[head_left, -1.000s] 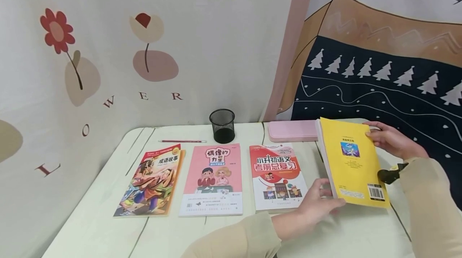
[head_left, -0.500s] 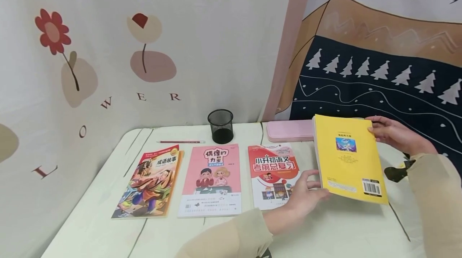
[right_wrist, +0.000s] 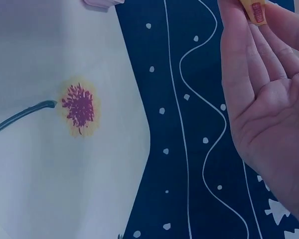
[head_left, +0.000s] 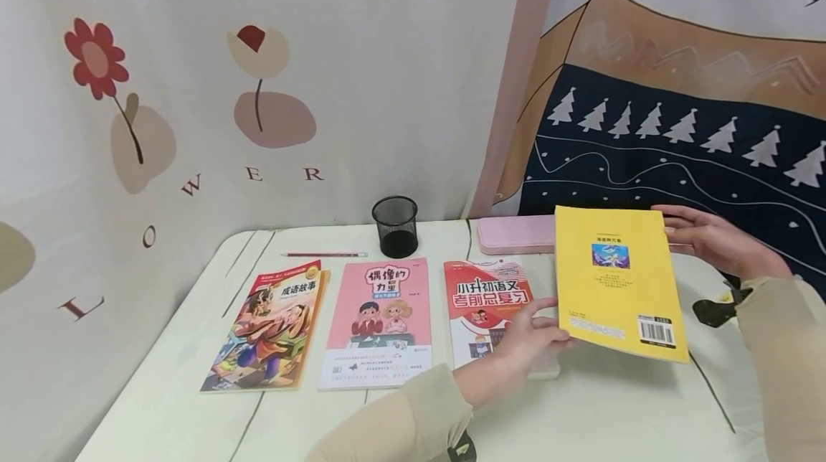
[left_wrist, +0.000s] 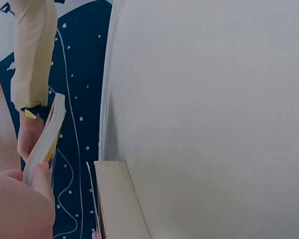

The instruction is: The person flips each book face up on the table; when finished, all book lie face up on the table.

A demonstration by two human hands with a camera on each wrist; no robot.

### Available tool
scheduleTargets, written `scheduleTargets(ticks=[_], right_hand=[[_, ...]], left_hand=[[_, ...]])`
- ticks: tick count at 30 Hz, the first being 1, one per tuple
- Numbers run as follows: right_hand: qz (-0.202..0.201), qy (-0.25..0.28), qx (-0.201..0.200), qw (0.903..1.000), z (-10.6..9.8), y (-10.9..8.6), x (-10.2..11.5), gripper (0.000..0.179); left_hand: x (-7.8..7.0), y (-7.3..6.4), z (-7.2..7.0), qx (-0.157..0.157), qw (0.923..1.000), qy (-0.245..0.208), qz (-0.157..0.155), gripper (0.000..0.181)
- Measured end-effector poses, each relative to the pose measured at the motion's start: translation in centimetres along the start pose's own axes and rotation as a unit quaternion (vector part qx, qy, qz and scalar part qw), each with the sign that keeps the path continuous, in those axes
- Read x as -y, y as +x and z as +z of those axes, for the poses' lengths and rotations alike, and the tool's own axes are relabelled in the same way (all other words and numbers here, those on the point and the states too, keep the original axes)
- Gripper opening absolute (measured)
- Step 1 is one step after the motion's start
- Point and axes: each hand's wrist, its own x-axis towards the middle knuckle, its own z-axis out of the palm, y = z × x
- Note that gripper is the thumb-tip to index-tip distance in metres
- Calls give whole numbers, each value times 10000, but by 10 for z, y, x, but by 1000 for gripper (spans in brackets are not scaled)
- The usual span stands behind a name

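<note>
A yellow paperback book (head_left: 613, 304) is held up at the right of the head view, its back cover with picture and barcode facing me. My left hand (head_left: 525, 340) pinches its lower left edge, thumb on the near side. At the upper right edge, my right hand (head_left: 716, 239) holds it between thumb and fingers. The left wrist view shows the page block of the book (left_wrist: 46, 137) between both hands. Only a small corner of the book (right_wrist: 256, 12) appears in the right wrist view. Partly behind my left hand lies a red-and-white workbook (head_left: 487, 290).
Left of the workbook lie a pink book (head_left: 381, 318) and a colourful storybook (head_left: 271, 326). Behind them are a pencil (head_left: 325, 255) and a black mesh pen cup (head_left: 396, 227). A pink pencil case (head_left: 516, 234) sits at the back, partly covered by the yellow book.
The yellow book has shifted a little left and turned, so its cover faces me more squarely and its page edge at left is hidden. My left hand moved left with it, over the workbook.
</note>
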Motion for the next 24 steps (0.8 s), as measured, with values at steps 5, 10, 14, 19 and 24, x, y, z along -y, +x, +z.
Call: scheduleTargets(ticks=[5, 10, 14, 19, 24], right_hand=[[-36, -79, -148, 9999, 1, -1, -3, 45], [-145, 567, -59, 9983, 2, -1, -6, 36], [-157, 814, -42, 9965, 3, -1, -5, 34], [-156, 950, -185, 9952, 5, -1, -3, 29], [-172, 1158, -320, 9926, 7, 2, 1, 25]], left_hand=[[-2, 1, -2, 94, 9994, -310, -127, 41], [0, 2, -2, 84, 9986, -467, -226, 41], [2, 2, -2, 118, 9984, -513, -214, 40], [2, 2, 0, 97, 9983, -559, -152, 48], [3, 1, 1, 229, 9981, -556, -133, 51]])
